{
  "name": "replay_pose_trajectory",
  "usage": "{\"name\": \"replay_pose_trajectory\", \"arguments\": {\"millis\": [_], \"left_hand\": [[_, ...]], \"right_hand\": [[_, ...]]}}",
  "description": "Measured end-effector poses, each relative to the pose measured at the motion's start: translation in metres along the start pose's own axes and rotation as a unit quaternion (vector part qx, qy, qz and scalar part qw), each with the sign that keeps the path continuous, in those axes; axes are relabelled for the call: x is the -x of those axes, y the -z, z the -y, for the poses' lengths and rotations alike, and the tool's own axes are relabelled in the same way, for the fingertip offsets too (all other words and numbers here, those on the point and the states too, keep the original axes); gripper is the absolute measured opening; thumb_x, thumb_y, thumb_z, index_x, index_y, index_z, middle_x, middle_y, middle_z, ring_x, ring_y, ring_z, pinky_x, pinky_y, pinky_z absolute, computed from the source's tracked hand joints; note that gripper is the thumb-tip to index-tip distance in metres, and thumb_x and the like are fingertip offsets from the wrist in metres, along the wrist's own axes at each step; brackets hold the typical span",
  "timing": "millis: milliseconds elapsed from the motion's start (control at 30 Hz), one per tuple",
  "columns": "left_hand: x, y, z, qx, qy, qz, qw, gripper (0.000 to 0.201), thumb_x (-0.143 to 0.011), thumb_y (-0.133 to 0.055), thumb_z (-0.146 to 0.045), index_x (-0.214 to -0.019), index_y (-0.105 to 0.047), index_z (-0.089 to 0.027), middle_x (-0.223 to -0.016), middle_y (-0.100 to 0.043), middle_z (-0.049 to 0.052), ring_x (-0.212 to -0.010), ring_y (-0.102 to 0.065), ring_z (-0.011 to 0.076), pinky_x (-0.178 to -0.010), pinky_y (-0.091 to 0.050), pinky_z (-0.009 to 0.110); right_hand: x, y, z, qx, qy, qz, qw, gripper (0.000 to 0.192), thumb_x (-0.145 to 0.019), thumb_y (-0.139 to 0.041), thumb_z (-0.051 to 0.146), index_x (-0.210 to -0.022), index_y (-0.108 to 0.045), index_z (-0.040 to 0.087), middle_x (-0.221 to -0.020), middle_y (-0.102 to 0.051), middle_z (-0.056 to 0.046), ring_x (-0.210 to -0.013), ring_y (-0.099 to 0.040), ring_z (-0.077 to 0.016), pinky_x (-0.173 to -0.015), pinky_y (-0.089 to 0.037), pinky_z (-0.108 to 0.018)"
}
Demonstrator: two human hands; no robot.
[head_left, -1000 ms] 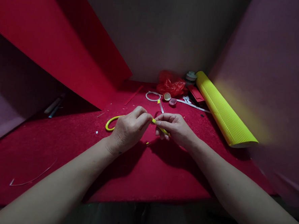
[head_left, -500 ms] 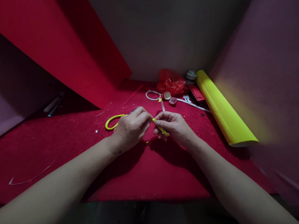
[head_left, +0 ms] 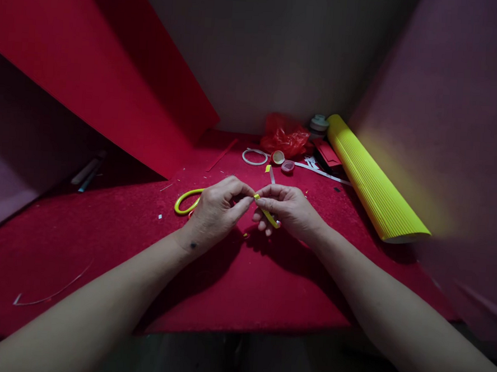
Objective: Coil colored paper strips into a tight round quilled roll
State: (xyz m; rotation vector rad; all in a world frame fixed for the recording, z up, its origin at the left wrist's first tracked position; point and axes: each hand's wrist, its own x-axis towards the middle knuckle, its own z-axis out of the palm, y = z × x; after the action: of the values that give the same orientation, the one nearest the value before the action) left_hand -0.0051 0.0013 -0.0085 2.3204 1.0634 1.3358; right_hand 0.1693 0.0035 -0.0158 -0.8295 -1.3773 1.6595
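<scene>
Red felt cloth covers the work surface; both hands meet above its middle. Left hand: thumb and forefinger pinched shut on one end of a narrow yellow paper strip. Right hand: fingers curled closed around the same strip, whose free end shows below the knuckles. The strip is held in the air between the two hands, just above the cloth and not resting on it.

Behind the left hand lies a yellow loop-shaped handle, partly hidden; whether it belongs to scissors cannot be told. Farther back: a white ring of tape, two small round caps, a crumpled red plastic bag, white paper offcuts and a roll of yellow corrugated card lying at an angle on the right. A large sheet of red card leans over the left side. A thin white sliver of paper lies near the front left edge.

Points of risk, as judged from this arrangement: the strip is thin and gripped at close spacing, so an uneven pull between the hands could tear or crease it. A loosened pinch would let it drop among the yellow scraps on the cloth, where it would be hard to pick out. Dim light makes fine alignment of a fold uncertain. The leaning red sheet sits close to the left forearm and could be nudged over the work.
</scene>
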Motion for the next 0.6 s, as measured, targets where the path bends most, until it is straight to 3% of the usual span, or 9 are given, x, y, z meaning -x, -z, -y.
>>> {"name": "replay_pose_trajectory", "arguments": {"millis": [200, 600], "left_hand": [[-0.0005, 0.0007, -0.0018, 0.032, 0.025, 0.016, 0.999, 0.008, -0.081, -0.057, -0.014, -0.079, -0.065, -0.015, -0.071, -0.06, 0.001, -0.065, -0.055, 0.0115, -0.06, -0.044, 0.024], [-0.0004, 0.0022, 0.0005, -0.018, -0.021, 0.027, 0.999, 0.009, -0.084, -0.057, -0.019, -0.08, -0.064, -0.015, -0.073, -0.062, 0.002, -0.067, -0.057, 0.0124, -0.062, -0.043, 0.025]], "right_hand": [[0.0004, -0.0006, 0.0014, 0.014, 0.01, -0.013, 1.0, 0.02, -0.076, -0.068, 0.03, -0.079, -0.056, 0.015, -0.06, -0.066, 0.0, -0.044, -0.061, -0.01, -0.038, -0.049, -0.018], [0.0014, -0.0069, 0.0038, 0.088, 0.048, -0.037, 0.994, 0.024, -0.074, -0.068, 0.037, -0.076, -0.057, 0.015, -0.057, -0.062, 0.002, -0.041, -0.055, -0.0071, -0.037, -0.045, -0.017]]}}
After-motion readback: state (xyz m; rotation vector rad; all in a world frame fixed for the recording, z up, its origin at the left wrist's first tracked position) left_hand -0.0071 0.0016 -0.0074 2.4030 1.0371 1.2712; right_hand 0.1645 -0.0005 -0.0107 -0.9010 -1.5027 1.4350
